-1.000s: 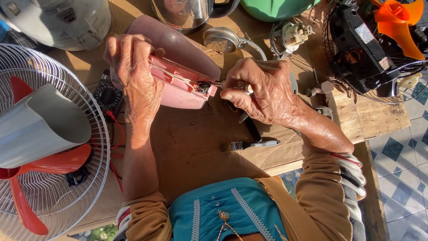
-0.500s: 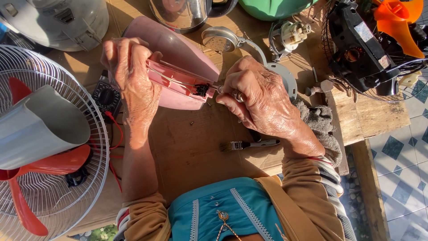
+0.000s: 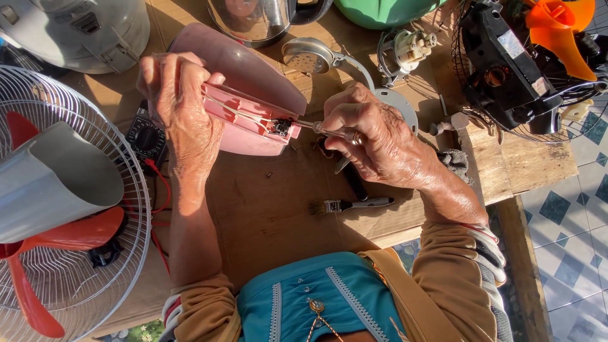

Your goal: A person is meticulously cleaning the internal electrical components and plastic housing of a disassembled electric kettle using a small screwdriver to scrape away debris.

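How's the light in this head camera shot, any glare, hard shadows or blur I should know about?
Head view: hard low sunlight, warm in tone; the left hand and right hand are brightly lit and sharp, with no motion blur. The pink casing throws a dark shadow on the wooden table. Glare sits on the steel kettle and the white fan guard. Edges bend slightly, wide-lens style.

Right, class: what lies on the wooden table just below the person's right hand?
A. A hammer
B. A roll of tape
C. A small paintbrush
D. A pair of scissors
C: a small paintbrush with a light handle lies flat on the wooden table, just below the right hand, which holds a screwdriver to the pink casing.
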